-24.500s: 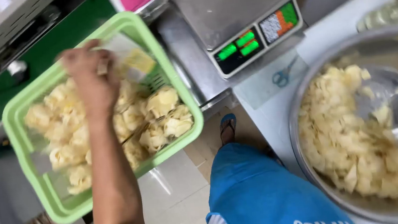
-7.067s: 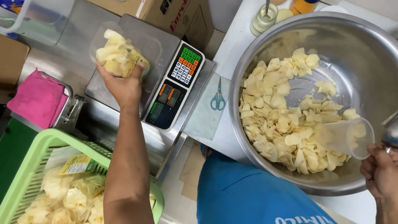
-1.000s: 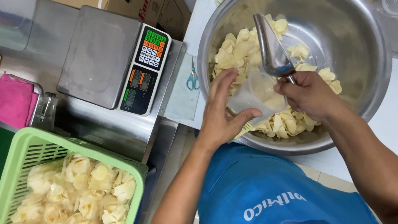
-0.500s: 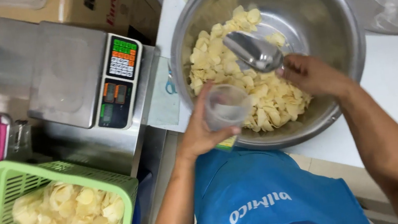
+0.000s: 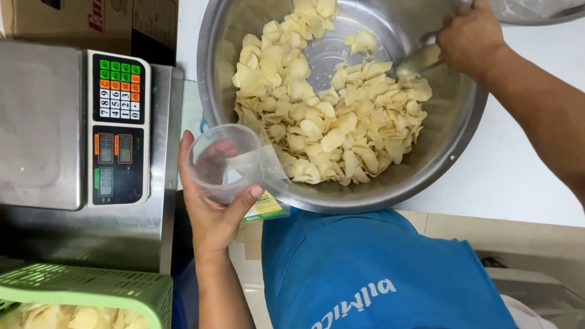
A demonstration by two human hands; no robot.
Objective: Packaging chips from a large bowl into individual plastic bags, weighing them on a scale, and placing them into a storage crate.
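Moved since half a second ago: left hand (image 5: 213, 211) drawn back from the bowl's edge toward the scale, right hand (image 5: 470, 35) shifted to the far right wall of the bowl, scoop now dipped low among the chips rather than raised over them. Left hand curled around a clear plastic cup (image 5: 227, 161), thumb along the near side, fingers wrapped behind the far side; cup round, thin-walled, see-through, tilted with its mouth toward the bowl, held just outside the bowl's near-left rim, with what looks like a thin clear bag hanging from it. Right hand closed tight on the handle of a metal scoop (image 5: 419, 59), shiny and smooth, only partly in view under the fist. Large round steel bowl (image 5: 218, 40), polished, curved walls reflecting light, holding a heap of pale yellow chips (image 5: 331, 115), thin, wavy, irregular ovals, piled mostly on the near and left side with bare metal showing at the far middle. Left of the bowl, a digital scale (image 5: 23, 119) with flat brushed-steel pan and a keypad of green and orange keys. At lower left, a green plastic basket (image 5: 92, 289), ribbed lattice wall, full of more such chips. White table (image 5: 531, 172) under the bowl.
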